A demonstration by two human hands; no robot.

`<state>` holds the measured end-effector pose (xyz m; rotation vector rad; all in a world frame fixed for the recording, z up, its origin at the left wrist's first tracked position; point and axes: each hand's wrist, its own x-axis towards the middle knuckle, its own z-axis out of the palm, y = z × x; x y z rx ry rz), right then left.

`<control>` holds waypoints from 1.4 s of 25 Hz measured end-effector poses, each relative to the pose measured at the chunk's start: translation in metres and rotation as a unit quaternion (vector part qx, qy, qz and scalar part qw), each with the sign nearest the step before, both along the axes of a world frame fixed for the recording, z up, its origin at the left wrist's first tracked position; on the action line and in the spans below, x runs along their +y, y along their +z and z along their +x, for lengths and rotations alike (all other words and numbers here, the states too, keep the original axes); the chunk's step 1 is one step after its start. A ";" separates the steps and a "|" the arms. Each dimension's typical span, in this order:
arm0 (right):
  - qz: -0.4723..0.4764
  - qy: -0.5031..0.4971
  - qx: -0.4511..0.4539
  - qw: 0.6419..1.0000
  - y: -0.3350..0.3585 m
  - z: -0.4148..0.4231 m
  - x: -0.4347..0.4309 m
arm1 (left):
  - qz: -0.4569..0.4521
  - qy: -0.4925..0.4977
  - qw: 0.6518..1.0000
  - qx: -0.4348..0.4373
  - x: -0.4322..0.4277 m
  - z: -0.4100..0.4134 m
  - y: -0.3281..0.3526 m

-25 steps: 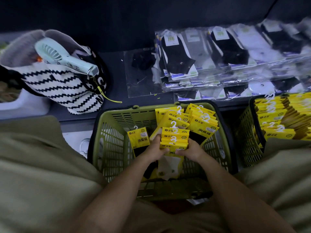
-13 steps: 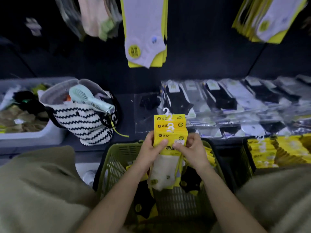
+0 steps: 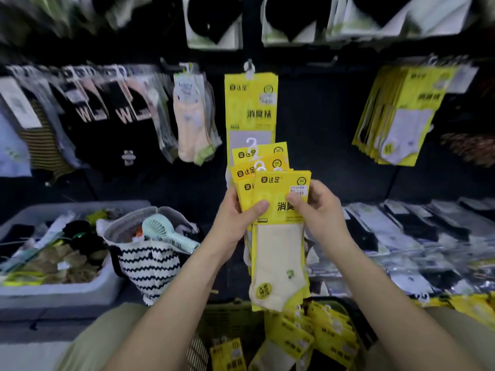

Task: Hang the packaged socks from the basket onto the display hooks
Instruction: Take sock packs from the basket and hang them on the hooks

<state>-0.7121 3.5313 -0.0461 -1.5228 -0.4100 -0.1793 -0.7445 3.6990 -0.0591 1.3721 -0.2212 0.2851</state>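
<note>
Fingers of the left hand and the right hand curl round a fanned stack of yellow-carded sock packages topped with white plastic hangers. Both thumbs press on the front card, and a cream sock shows below them. Just above the fingertips, a matching yellow pack hangs from a display hook. Beneath the wrists, an olive-green plastic mesh basket holds more yellow packs. Left of the left-hand fingers sits a black-and-white zigzag fabric bag.

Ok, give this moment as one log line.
left hand: grips sock packs | right hand: pinches front pack | display hook: above, loaded | basket: packs inside
</note>
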 end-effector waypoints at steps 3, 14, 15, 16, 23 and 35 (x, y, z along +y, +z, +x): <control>0.000 0.025 -0.009 1.000 0.039 0.019 0.004 | 0.012 0.038 0.998 -0.046 0.010 0.015 0.034; -0.083 0.028 -0.085 0.993 0.149 0.061 0.026 | 0.068 0.044 0.991 -0.111 0.036 0.065 0.089; -0.089 0.021 -0.079 0.993 0.153 0.065 0.029 | 0.059 0.045 0.991 -0.115 0.038 0.069 0.089; -0.104 0.009 -0.079 0.991 0.155 0.069 0.032 | 0.045 0.052 0.991 -0.117 0.040 0.070 0.086; -0.153 -0.093 -0.095 0.979 0.181 0.099 0.054 | -0.035 0.186 0.974 -0.122 0.099 0.058 0.088; -0.192 -0.113 -0.154 0.963 0.183 0.108 0.075 | 0.037 0.240 0.964 -0.112 0.108 0.043 0.105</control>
